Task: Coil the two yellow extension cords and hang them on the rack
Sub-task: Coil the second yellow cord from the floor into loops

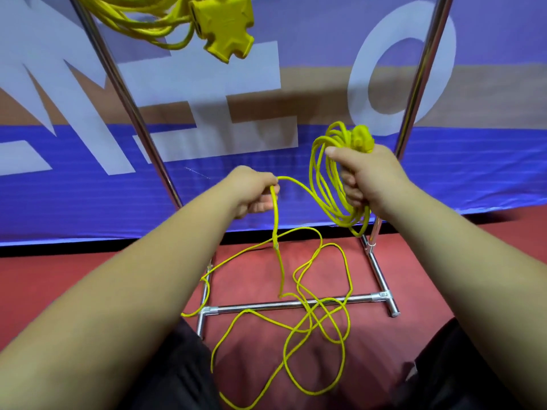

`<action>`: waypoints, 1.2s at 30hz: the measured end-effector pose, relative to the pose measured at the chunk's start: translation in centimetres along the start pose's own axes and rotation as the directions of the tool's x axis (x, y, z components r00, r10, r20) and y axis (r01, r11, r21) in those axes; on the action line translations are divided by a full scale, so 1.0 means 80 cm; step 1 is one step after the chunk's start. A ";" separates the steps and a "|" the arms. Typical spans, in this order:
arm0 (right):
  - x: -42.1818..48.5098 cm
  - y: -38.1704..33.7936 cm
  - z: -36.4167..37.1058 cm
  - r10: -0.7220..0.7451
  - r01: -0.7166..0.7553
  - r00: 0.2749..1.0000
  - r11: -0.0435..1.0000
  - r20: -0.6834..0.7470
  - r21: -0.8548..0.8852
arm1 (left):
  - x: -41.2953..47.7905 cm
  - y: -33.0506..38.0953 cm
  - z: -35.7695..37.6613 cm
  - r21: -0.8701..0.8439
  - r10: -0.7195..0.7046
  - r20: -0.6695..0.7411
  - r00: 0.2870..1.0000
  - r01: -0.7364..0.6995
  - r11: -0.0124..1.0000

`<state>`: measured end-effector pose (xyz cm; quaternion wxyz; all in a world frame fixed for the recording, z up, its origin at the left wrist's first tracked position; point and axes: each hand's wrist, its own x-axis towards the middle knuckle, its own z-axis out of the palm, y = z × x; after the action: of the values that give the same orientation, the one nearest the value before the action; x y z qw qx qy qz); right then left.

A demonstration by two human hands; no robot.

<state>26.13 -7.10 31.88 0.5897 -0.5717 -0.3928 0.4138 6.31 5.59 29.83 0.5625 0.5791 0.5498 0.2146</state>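
My right hand [365, 176] grips a bundle of coiled loops of a yellow extension cord [327, 187], with its yellow plug end sticking up above my fist. My left hand [254, 192] pinches the same cord where it runs out of the coil. From there the loose length [296, 324] drops to the red floor and lies in tangled loops over the rack's base bar. A second yellow cord [139, 22] hangs coiled at the top left, with its yellow multi-outlet block [225, 25] dangling in front of it.
The metal rack has two slanted uprights [130, 105] and a low crossbar [290, 304] with feet on the red floor. A blue banner with large white letters [88, 187] stands right behind it. My dark trouser legs show at the bottom edge.
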 end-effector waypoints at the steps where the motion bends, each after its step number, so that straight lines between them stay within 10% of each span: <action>1: -0.004 0.001 0.006 -0.016 0.016 1.000 0.998 0.002 -0.058 | -0.003 0.015 -0.005 -0.129 -0.033 0.015 0.999 0.035 0.991; 7: -0.017 0.016 0.036 -0.004 0.010 1.000 0.973 0.024 -0.232 | -0.018 0.072 -0.027 -0.692 -0.175 0.189 0.966 0.258 0.674; 15: -0.028 0.048 0.076 0.276 -0.312 0.916 0.946 0.293 0.085 | -0.003 0.024 -0.028 -0.903 -0.252 0.234 0.939 0.306 0.302; 23: -0.030 0.049 0.087 0.275 -0.297 0.944 0.949 0.185 0.103 | 0.009 0.013 -0.028 -0.837 -0.300 0.215 0.929 0.334 0.433; 28: -0.015 0.039 0.076 0.269 -0.282 0.959 0.939 0.092 0.198 | -0.006 0.008 -0.027 -0.243 -0.377 0.137 0.916 0.400 0.884; 30: -0.014 0.034 0.069 0.277 -0.299 0.952 0.934 0.130 0.196 | -0.010 0.002 -0.023 0.073 -0.304 0.077 0.950 0.299 0.952; 36: -0.016 0.027 0.058 0.256 -0.307 0.938 0.928 0.233 0.213 | -0.010 -0.012 -0.021 0.332 0.080 0.175 0.981 -0.135 0.933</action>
<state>21.25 -6.70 29.91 0.5475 -0.4999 -0.3094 0.5955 4.25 5.36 29.76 0.4823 0.7126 0.4997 0.0996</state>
